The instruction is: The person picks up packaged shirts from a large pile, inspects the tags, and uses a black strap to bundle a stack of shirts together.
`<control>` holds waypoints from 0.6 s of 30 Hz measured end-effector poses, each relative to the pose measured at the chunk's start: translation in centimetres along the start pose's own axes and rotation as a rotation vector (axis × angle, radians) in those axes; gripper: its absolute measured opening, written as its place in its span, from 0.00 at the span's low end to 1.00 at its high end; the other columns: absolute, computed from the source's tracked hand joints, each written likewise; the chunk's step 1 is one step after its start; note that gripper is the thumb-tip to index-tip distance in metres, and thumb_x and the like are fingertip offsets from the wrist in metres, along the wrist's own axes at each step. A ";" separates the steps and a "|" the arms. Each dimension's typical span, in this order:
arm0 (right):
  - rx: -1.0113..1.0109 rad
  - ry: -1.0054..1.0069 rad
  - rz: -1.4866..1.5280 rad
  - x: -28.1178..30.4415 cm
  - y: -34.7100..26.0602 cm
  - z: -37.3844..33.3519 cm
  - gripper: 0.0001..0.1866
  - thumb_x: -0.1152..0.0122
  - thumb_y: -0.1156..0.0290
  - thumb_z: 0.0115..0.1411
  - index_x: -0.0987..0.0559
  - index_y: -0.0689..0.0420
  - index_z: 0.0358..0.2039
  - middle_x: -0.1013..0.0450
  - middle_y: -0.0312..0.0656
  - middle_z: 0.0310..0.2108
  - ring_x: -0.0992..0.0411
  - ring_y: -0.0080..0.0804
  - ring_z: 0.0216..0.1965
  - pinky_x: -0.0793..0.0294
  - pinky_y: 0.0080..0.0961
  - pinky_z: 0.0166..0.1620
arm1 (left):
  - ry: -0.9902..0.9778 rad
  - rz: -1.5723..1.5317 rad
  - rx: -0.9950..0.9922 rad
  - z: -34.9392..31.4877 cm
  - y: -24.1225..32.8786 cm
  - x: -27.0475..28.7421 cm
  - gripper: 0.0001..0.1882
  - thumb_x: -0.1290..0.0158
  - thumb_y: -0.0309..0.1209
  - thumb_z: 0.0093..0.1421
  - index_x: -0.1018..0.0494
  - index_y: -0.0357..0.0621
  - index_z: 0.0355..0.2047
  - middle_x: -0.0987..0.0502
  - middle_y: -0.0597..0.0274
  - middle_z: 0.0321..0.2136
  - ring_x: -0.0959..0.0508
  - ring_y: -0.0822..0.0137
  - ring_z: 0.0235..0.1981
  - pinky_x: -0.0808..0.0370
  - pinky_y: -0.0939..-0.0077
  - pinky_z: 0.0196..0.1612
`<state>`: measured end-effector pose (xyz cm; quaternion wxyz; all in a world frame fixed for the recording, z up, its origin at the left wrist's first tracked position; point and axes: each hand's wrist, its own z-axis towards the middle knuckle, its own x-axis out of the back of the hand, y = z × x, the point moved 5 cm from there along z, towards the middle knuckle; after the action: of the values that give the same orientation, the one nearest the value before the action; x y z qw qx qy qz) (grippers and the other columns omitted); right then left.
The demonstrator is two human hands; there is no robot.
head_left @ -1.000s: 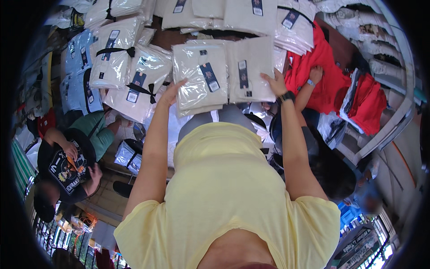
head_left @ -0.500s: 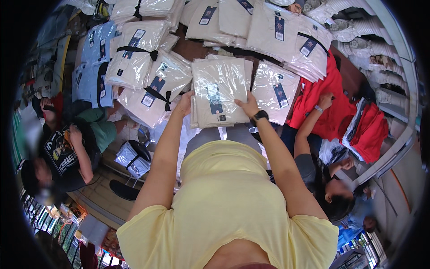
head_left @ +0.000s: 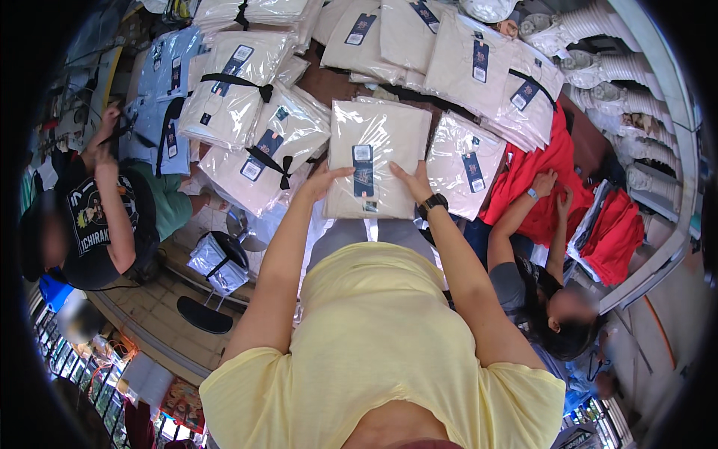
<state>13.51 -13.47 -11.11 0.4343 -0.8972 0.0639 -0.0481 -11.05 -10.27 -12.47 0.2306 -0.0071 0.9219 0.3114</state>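
Note:
In front of my body lies a stack of folded beige garments (head_left: 381,129) in clear plastic bags, a dark blue tag showing through the top one. My left hand (head_left: 327,181) grips its left edge, the thumb on top reaching the tag. On the other side my right hand (head_left: 413,181) clasps the right edge, thumb also on top; the fingers of both hands are mostly hidden underneath. Just left of the stack is a bundle of bagged beige garments (head_left: 299,123) tied with a black strip. Another bagged beige pile (head_left: 458,153) lies close on the right.
More bagged beige stacks (head_left: 467,63) cover the far side of the table. Pale blue bagged garments (head_left: 166,67) lie at far left. A co-worker on the right handles red cloth (head_left: 540,179); another sits at left, hands raised. A black-seated stool (head_left: 206,314) stands at lower left.
The stack has been squared up and its layers line up more evenly. My left hand has shifted from its side edge, bringing the thumb onto the top. The left co-worker's hands have risen.

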 end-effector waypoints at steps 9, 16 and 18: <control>-0.180 -0.173 0.397 4.7 -4.3 -4.9 0.41 0.28 0.72 0.46 0.41 0.59 0.58 0.31 0.45 0.49 0.29 0.36 0.46 0.25 0.33 0.45 | -0.194 0.027 -0.044 -2.6 3.7 -8.9 0.33 0.34 0.27 0.46 0.34 0.37 0.53 0.26 0.56 0.47 0.25 0.65 0.47 0.29 0.71 0.50; -0.085 -0.010 0.369 13.5 -0.2 -1.4 0.34 0.28 0.77 0.44 0.34 0.61 0.52 0.28 0.45 0.44 0.27 0.36 0.42 0.25 0.34 0.45 | 0.049 0.618 -0.115 6.1 7.1 -9.9 0.36 0.37 0.36 0.52 0.39 0.39 0.58 0.29 0.56 0.49 0.26 0.67 0.44 0.29 0.73 0.47; -0.101 -0.054 0.328 13.6 0.9 0.7 0.33 0.29 0.77 0.46 0.34 0.61 0.53 0.28 0.45 0.45 0.26 0.36 0.42 0.25 0.35 0.46 | 0.575 0.524 -0.589 11.3 10.8 -2.6 0.33 0.39 0.35 0.54 0.40 0.38 0.56 0.27 0.56 0.43 0.25 0.70 0.35 0.27 0.74 0.41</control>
<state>26.98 -15.61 -11.88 0.3920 -0.8965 0.2003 0.0509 -5.70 4.64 -13.13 -0.1314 0.0744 0.7918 0.5919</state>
